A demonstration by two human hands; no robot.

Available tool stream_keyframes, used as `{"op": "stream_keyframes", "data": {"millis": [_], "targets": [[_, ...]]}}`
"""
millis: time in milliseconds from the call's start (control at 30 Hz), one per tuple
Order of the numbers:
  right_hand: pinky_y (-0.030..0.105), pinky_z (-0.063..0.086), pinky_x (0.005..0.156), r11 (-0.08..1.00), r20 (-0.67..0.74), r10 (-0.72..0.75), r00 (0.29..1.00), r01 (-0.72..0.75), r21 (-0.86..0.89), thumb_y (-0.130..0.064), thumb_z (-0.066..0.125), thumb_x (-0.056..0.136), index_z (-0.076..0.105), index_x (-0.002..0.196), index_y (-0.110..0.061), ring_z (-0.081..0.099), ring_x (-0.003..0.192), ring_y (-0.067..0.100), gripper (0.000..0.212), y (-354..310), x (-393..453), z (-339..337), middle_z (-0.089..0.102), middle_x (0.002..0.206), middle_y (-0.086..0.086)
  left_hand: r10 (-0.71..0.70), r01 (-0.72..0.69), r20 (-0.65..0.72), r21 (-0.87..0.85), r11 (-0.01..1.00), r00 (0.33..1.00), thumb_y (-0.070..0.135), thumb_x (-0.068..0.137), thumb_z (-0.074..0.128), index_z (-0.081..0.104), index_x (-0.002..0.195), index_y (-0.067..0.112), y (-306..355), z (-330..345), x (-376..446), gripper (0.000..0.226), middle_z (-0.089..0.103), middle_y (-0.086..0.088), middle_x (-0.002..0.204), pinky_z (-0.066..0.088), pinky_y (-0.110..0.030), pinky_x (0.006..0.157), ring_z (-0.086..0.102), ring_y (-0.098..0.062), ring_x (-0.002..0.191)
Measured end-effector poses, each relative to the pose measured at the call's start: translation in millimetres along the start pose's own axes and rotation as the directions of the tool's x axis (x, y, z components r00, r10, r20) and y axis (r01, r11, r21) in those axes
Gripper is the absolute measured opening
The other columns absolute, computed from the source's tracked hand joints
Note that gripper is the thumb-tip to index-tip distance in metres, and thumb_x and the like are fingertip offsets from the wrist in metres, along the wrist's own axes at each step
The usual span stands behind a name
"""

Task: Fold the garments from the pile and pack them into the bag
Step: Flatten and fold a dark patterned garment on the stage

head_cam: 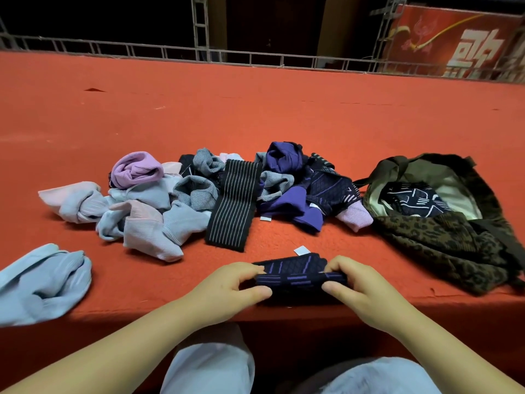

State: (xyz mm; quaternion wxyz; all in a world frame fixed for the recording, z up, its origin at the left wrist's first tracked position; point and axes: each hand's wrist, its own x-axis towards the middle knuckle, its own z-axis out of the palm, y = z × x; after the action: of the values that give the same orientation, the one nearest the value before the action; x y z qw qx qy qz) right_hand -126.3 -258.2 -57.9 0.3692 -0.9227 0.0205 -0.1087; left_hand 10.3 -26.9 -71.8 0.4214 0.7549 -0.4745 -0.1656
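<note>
Near carpet edge, two hands (295,282) pinch one dark garment (295,270).

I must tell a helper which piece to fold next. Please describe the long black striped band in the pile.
On the red carpeted surface, look at the garment pile. The black striped band lies at its middle, flat and stretched toward the person, unlike the crumpled pieces around it.

pile (199,194) lies left of the bag (443,223).
</note>
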Motion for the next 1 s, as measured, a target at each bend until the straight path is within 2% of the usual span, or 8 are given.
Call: {"op": "stream_keyframes", "data": {"millis": [133,300,400,500,667,767,867,1000], "targets": [[0.021,0.036,0.060,0.998,-0.030,0.019,0.999,-0.017,0.064,-0.038,0.063,0.082,0.054,0.080,-0.037,0.045,0.062,0.002,0.009,-9.8,7.8,2.0,0.058,0.071,-0.015,-0.152,0.144,-0.081,-0.104,0.984,0.985,0.048,0.067,0.063,0.052,0.099,0.042,2.9,0.7,-0.6,0.035,0.071,0.011,0.086,0.047,-0.037,0.084,0.064,-0.018,0.083],[0.023,0.035,0.053,0.975,-0.233,0.216,0.948,-0.198,0.101,-0.021,0.072,0.080,0.055,0.079,-0.025,0.044,0.052,0.002,0.018,-6.7,24.0,11.0,0.059,0.063,-0.005,-0.186,0.189,-0.200,-0.007,0.982,0.962,0.026,0.088,0.063,0.051,0.096,0.036,7.7,2.1,14.5,0.017,0.050,0.014,0.053,0.040,-0.030,0.061,0.046,-0.002,0.052],[0.023,0.036,0.055,0.941,-0.239,0.330,0.913,-0.337,0.014,-0.030,0.071,0.080,0.052,0.087,-0.025,0.047,0.058,0.005,0.021,-3.5,31.9,12.2,0.054,0.067,-0.007,-0.254,0.291,-0.233,0.141,0.946,0.939,0.036,0.088,0.059,0.057,0.095,0.031,4.2,-0.8,27.8,0.009,0.054,0.012,0.067,0.048,-0.037,0.073,0.054,-0.005,0.067],[0.032,0.039,0.064,0.869,-0.137,0.419,0.898,-0.440,-0.226,-0.049,0.060,0.084,0.051,0.087,-0.025,0.054,0.073,0.014,0.026,-4.7,35.6,8.9,0.056,0.076,-0.007,-0.347,0.381,-0.158,0.412,0.828,0.925,0.053,0.086,0.051,0.061,0.095,0.026,4.8,-5.0,36.5,0.030,0.059,0.005,0.092,0.047,-0.036,0.081,0.058,-0.015,0.089],[0.035,0.035,0.067,0.814,0.002,0.466,0.885,-0.427,-0.394,-0.060,0.045,0.088,0.044,0.072,-0.021,0.050,0.079,0.022,0.043,-6.2,36.8,5.2,0.050,0.078,-0.004,-0.512,0.443,0.044,0.440,0.781,0.858,0.061,0.079,0.057,0.049,0.077,0.026,12.3,-13.5,47.5,0.037,0.060,0.007,0.081,0.042,-0.030,0.069,0.057,-0.013,0.079],[0.036,0.034,0.067,0.877,-0.006,0.412,0.911,-0.399,-0.269,-0.052,0.046,0.092,0.043,0.072,-0.018,0.047,0.075,0.020,0.040,-4.8,31.8,5.2,0.049,0.076,-0.003,-0.463,0.427,0.052,0.304,0.851,0.885,0.051,0.082,0.061,0.045,0.074,0.024,14.5,-11.0,48.2,0.033,0.055,0.009,0.071,0.037,-0.028,0.063,0.050,-0.010,0.068],[0.033,0.035,0.064,0.923,-0.097,0.381,0.919,-0.384,-0.014,-0.044,0.049,0.093,0.050,0.083,-0.013,0.049,0.069,0.015,0.033,-3.7,28.0,1.8,0.053,0.075,-0.003,-0.396,0.395,-0.046,-0.043,0.918,0.917,0.038,0.084,0.065,0.042,0.073,0.022,16.6,-2.2,49.5,0.030,0.048,0.007,0.064,0.034,-0.025,0.055,0.044,-0.009,0.057],[0.037,0.052,0.059,0.816,-0.138,0.455,0.880,-0.350,0.461,-0.029,0.051,0.096,0.048,0.096,-0.015,0.066,0.058,0.023,0.014,-3.6,31.0,-3.6,0.061,0.085,0.002,-0.425,0.350,-0.084,-0.438,0.828,0.901,0.029,0.090,0.060,0.051,0.088,0.021,20.0,18.4,62.8,0.012,0.057,0.001,0.079,0.048,-0.025,0.056,0.056,-0.009,0.067]]}}
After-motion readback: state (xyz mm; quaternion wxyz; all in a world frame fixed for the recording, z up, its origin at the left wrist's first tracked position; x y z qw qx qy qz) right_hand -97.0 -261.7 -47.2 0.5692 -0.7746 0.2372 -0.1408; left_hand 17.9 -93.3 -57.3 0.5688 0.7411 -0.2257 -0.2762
